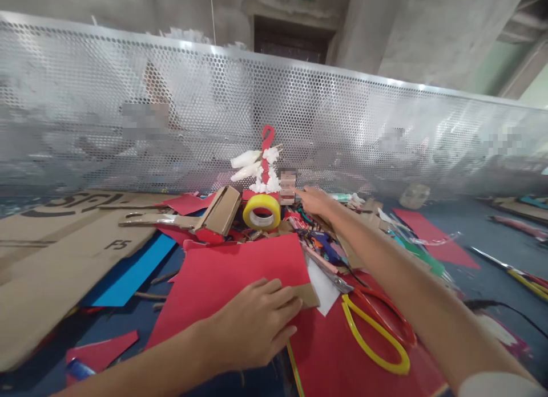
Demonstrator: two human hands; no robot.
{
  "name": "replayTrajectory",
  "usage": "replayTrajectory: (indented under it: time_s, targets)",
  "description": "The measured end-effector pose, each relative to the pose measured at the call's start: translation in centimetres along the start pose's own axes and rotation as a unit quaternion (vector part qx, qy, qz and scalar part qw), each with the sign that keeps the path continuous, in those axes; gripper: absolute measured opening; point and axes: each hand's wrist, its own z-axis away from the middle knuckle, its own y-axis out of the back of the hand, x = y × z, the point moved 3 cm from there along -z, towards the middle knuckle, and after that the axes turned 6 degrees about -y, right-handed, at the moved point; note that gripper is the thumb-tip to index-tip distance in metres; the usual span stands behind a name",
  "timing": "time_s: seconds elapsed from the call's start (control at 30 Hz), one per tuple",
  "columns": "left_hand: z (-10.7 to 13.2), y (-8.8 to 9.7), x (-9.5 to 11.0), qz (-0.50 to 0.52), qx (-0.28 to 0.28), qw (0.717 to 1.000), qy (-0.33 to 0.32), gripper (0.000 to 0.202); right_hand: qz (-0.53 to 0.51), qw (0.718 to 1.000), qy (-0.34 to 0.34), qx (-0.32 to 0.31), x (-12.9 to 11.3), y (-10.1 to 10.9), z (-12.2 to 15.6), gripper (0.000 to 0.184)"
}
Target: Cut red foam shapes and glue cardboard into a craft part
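Observation:
My left hand (261,314) rests at the front middle, its fingers curled on a small strip of brown cardboard (309,296) above a red paper sheet (240,266). Farther back, my right hand (314,201) reaches out with its index finger stretched at a small upright picture or screen (288,186); whether it touches, I cannot tell. Left of that stands a red looped form with white tufts (268,169), behind a yellow tape roll (261,212). Large scissors (377,328) with red and yellow handles lie below my right forearm.
Brown cardboard sheets (85,254) cover the left side, with a blue strip (132,271) beside them. A blue glue gun (325,246) lies among scraps at centre. A perforated metal panel (192,106) stands behind the table. More scissors (509,268) lie at right.

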Motion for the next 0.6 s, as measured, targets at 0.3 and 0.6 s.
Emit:
replayTrajectory:
  time_s: [0.3,0.6]
  targets:
    - [0.1,-0.1,-0.2,0.026,0.001,1.000,0.009,0.036,0.011,1.000,-0.024,-0.012,0.1,-2.1,-3.1,0.075]
    - [0.1,-0.4,-0.1,0.017,0.005,1.000,0.009,0.038,-0.021,0.997,-0.059,0.035,0.9,0.7,-1.7,0.059]
